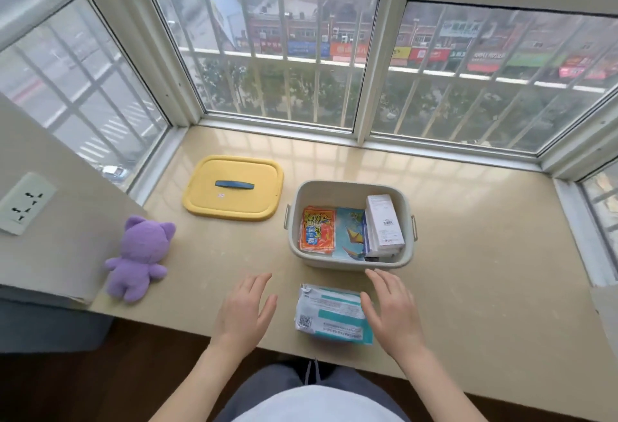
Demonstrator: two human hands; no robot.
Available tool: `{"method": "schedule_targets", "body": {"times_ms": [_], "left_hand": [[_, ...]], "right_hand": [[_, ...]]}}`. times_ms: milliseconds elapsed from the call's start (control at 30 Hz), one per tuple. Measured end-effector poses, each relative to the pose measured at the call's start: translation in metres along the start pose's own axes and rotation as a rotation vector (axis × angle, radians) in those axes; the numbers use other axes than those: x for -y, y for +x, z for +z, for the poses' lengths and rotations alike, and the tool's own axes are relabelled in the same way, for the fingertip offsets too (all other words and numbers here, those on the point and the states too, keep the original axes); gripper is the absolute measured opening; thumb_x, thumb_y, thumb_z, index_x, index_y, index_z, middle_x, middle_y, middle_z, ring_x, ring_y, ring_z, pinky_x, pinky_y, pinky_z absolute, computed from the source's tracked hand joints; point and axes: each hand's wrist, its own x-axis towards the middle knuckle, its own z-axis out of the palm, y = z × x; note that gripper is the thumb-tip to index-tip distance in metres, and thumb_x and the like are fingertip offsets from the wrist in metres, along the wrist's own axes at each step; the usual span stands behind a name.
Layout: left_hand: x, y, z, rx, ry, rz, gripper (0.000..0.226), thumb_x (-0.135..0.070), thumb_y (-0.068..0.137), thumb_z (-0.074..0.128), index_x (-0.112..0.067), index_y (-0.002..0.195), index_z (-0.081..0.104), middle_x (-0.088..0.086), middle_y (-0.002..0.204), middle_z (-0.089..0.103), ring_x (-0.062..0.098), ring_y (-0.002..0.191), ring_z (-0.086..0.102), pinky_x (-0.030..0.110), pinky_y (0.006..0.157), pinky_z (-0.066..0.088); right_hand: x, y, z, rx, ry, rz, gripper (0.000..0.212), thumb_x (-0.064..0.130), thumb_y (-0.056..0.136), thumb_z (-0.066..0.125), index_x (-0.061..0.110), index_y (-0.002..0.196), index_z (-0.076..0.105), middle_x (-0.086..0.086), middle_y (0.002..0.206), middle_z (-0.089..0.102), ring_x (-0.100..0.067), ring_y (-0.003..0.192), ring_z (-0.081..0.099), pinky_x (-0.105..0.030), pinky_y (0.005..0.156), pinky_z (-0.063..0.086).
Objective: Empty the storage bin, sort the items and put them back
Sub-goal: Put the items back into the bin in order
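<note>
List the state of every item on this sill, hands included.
storage bin, open, partly filled
yellow lid, off, flat beside the bin
teal packet, out, lying before the bin
orange packet, inside the bin
white box, inside the bin
purple plush, lying on the sill
left hand, open, holding nothing
right hand, open, beside the teal packet

The single head-worn wide-angle camera looks forward and steeply down from above the standing person onto the tabletop [468, 237] close below, facing the windows [284, 54] beyond it.
</note>
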Motion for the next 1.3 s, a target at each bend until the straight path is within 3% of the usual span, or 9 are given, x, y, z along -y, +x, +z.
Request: {"method": "schedule_targets", "body": {"times_ms": [333,567,900,1033,1133,1300], "left_hand": [[0.006,-0.012,0.007,-0.017,0.006,-0.079,0.056,-0.045,0.090,0.037,-0.011,0.130,0.056,0.004,0.125,0.058,0.022,0.114,0.055,0.036,0.093,0.046],[0.020,0.008,0.022,0.027,-0.024,-0.078,0.054,-0.041,0.090,0.041,-0.011,0.133,0.054,0.007,0.127,0.058,0.026,0.117,0.053,0.039,0.097,0.044],[0.064,0.035,0.119,0.160,-0.077,-0.015,0.057,-0.042,0.091,0.040,-0.009,0.137,0.049,0.007,0.134,0.053,0.020,0.123,0.044,0.032,0.101,0.035],[0.069,0.034,0.153,0.161,-0.105,-0.072,0.059,-0.044,0.091,0.039,-0.009,0.139,0.047,0.007,0.137,0.050,0.025,0.125,0.045,0.040,0.104,0.039],[0.068,0.033,0.169,0.144,-0.105,-0.137,0.060,-0.045,0.091,0.037,-0.011,0.140,0.046,0.006,0.138,0.049,0.024,0.127,0.043,0.040,0.103,0.039],[0.065,0.026,0.186,0.148,-0.103,-0.196,0.059,-0.045,0.092,0.036,-0.011,0.140,0.044,0.005,0.138,0.048,0.020,0.127,0.040,0.033,0.105,0.033]], "right_hand": [[-0.017,0.006,0.012,0.102,0.049,-0.057,0.056,0.043,0.090,0.045,0.013,0.136,0.056,-0.005,0.132,0.057,-0.023,0.125,0.051,-0.037,0.105,0.042],[-0.023,0.008,0.047,0.172,0.099,-0.028,0.055,0.043,0.090,0.047,0.013,0.135,0.055,-0.005,0.131,0.057,-0.024,0.124,0.052,-0.042,0.101,0.045],[-0.063,0.045,0.135,0.568,-0.056,-0.067,0.081,0.066,0.078,0.048,0.032,0.150,0.032,-0.005,0.145,0.042,-0.026,0.133,0.038,-0.042,0.112,0.032],[-0.084,0.066,0.162,0.769,0.021,-0.054,0.081,0.061,0.080,0.063,0.040,0.150,0.029,0.000,0.151,0.038,-0.023,0.137,0.035,-0.038,0.112,0.032],[-0.098,0.079,0.174,0.897,0.067,-0.040,0.081,0.063,0.079,0.065,0.046,0.149,0.028,0.004,0.148,0.040,-0.018,0.134,0.037,-0.036,0.109,0.036],[-0.103,0.079,0.181,0.874,0.063,-0.077,0.076,0.065,0.080,0.062,0.047,0.147,0.029,0.006,0.137,0.050,-0.019,0.122,0.046,-0.030,0.093,0.040]]}}
